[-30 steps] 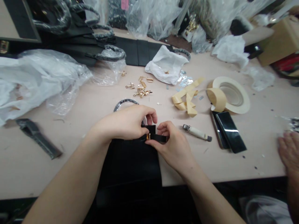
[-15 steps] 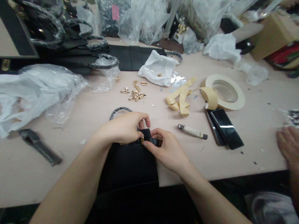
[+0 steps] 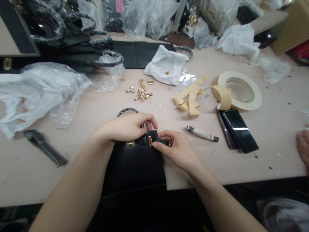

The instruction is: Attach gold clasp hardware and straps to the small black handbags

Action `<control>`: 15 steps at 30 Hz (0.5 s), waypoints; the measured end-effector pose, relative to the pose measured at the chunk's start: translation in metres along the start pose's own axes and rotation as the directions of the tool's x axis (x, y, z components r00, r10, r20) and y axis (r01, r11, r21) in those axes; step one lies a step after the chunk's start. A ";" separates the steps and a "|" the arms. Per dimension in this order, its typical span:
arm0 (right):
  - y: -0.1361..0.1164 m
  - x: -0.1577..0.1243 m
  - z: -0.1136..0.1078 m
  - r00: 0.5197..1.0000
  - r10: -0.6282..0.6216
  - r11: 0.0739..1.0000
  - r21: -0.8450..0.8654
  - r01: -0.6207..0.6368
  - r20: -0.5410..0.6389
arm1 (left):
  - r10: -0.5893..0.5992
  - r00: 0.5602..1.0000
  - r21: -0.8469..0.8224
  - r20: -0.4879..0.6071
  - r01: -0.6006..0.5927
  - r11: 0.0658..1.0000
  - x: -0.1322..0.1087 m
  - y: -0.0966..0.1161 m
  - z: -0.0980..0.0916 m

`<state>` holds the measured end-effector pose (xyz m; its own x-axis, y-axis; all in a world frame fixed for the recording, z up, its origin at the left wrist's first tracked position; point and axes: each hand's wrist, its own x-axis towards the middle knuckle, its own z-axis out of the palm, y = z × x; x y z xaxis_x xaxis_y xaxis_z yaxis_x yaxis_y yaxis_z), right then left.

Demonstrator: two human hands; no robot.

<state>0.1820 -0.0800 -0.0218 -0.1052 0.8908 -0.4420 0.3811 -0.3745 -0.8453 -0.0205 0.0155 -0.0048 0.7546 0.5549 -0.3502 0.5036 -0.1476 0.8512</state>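
- While the right hand pinches a black strap, I can't tell the grip of the left hand.
- Gold fittings lie twelve o'clock from the black bag.

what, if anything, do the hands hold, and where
The right hand holds a narrow black leather-look strap beside an oblong gold metal fitting; whether the left hand grips anything cannot be told.

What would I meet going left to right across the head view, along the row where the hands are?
Plastic-wrapped strap → left hand → right hand → small pale-handled tool → glossy black phone → another person's hand at the right edge.
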 end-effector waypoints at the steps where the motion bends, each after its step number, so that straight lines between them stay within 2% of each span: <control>1: 0.000 0.000 0.000 1.000 -0.002 1.000 0.004 0.002 -0.001 | -0.001 1.000 0.002 0.001 0.001 1.000 0.000 0.000 0.000; 10: 0.001 -0.002 0.004 1.000 -0.010 1.000 0.009 0.010 -0.023 | 0.006 1.000 0.103 -0.017 -0.004 0.995 0.001 0.000 0.004; 15: 0.005 -0.003 0.009 0.998 -0.047 0.996 0.072 0.050 -0.046 | 0.031 0.999 0.088 0.036 -0.034 0.996 -0.002 0.007 0.004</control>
<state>0.1764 -0.0868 -0.0277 -0.0806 0.9183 -0.3876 0.3084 -0.3468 -0.8858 -0.0164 0.0098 0.0005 0.7842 0.5206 -0.3377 0.5130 -0.2378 0.8248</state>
